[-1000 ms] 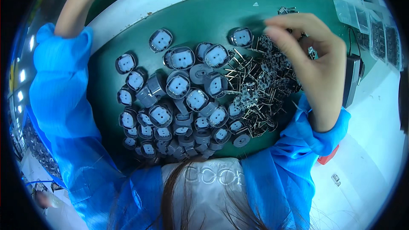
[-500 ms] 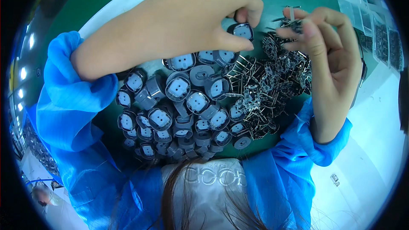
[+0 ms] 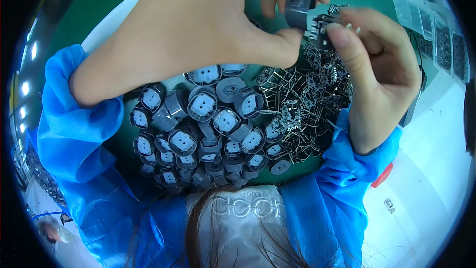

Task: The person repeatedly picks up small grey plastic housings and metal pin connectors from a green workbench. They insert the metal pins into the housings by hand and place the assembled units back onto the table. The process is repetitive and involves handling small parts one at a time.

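Observation:
My left hand (image 3: 282, 34) is closed on a dark grey round plastic housing (image 3: 299, 9), gripped between thumb and fingers with its side wall facing me. Close beside it, my right hand (image 3: 377, 49) pinches a small black circuit board with metal pins (image 3: 322, 31) between thumb and forefinger. The board is right at the housing's edge; whether they touch I cannot tell. Under and left of my hands lies a heap of similar grey housings (image 3: 227, 121), many with a pale inner face showing. To its right is a tangled pile of small circuit boards with wire leads (image 3: 317, 87).
Both piles lie on a green work surface (image 3: 302, 171). Clear plastic compartment boxes (image 3: 448, 49) stand at the far right. A small loose part (image 3: 389, 206) lies on the white surface at the right, near a red object (image 3: 382, 175). Another person (image 3: 54, 231) shows at the lower left.
My left hand has lifted a housing off the heap and turned it. My right hand has brought the circuit board left, up to the housing. A red object now shows by my right sleeve.

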A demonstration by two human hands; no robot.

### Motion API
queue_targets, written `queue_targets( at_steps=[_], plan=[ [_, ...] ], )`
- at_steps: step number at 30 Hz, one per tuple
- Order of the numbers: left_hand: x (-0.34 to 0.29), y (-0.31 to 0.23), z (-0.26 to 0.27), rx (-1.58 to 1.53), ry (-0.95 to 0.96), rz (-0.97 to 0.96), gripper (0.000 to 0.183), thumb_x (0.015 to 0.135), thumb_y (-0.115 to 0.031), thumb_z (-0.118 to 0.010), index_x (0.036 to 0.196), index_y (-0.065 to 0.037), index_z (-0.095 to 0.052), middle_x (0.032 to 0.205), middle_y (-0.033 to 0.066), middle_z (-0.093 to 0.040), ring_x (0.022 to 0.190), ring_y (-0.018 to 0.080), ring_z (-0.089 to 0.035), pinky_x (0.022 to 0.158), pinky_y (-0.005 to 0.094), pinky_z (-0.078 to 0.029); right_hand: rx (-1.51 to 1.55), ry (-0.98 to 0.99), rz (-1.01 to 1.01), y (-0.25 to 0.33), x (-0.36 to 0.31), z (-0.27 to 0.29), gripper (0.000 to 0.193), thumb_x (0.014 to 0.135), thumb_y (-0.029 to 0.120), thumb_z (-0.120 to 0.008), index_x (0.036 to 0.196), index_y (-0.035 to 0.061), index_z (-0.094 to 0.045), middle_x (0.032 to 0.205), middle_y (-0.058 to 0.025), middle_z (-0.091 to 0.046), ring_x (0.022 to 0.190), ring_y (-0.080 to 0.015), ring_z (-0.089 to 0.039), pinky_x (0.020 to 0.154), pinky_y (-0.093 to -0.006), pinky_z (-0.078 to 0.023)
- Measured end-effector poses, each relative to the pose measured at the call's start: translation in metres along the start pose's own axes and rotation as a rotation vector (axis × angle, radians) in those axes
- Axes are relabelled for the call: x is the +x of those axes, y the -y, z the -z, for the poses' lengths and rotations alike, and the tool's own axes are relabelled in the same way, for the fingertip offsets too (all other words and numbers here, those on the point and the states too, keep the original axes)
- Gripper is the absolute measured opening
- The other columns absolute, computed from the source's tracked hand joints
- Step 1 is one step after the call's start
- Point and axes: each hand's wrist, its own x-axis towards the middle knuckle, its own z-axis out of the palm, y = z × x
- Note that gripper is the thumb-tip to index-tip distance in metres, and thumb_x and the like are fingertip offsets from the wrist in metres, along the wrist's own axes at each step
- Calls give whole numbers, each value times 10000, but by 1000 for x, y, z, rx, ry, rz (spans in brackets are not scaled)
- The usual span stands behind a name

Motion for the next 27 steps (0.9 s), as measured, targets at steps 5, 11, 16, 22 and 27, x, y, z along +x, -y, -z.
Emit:
queue_targets(
  at_steps=[5, 11, 16, 22, 27],
  plan=[
    [-3, -9, 5, -213, 34, 129, 379, 790, -31, -794, 1140, 22, -658, 1096, 139, -667, 975, 186, -676, 878, 316, -586, -36, -49, 148, 1, 3, -9, 171, 848, -69, -708, 1012, -48, -665, 1041, -144, -677, 955, -205, -663, 880, -313, -530],
    [-7, -7, -8, -179, -73, 122, 343, 789, -7, -804, 1107, 45, -684, 1046, 178, -703, 916, 191, -710, 860, 308, -610, -217, -112, 153, 4, -2, -11, 142, 842, -84, -700, 976, -44, -674, 1015, -115, -673, 945, -186, -657, 845, -309, -550],
    [-13, -3, -6, -168, -88, 206, 331, 778, 12, -805, 1084, 55, -687, 1005, 179, -712, 890, 188, -719, 843, 307, -617, -298, -74, 232, 3, 1, -18, 141, 823, -107, -706, 950, -53, -676, 1010, -107, -673, 940, -166, -660, 827, -291, -568],
    [-15, -7, -16, 20, -104, 217, 295, 795, 48, -758, 1077, 46, -674, 1034, 164, -708, 934, 193, -712, 861, 312, -595, -369, -69, 139, 14, -3, -21, 156, 795, -124, -724, 927, -54, -678, 996, -100, -671, 911, -155, -670, 822, -270, -573],
    [-13, -8, -31, 22, -154, 170, 292, 806, 103, -707, 1081, 29, -648, 1063, 113, -696, 966, 175, -699, 887, 312, -571, -553, -36, 200, 14, -5, -22, 178, 799, -113, -726, 956, -49, -672, 994, -100, -664, 935, -158, -664, 839, -284, -568]
  ],
)
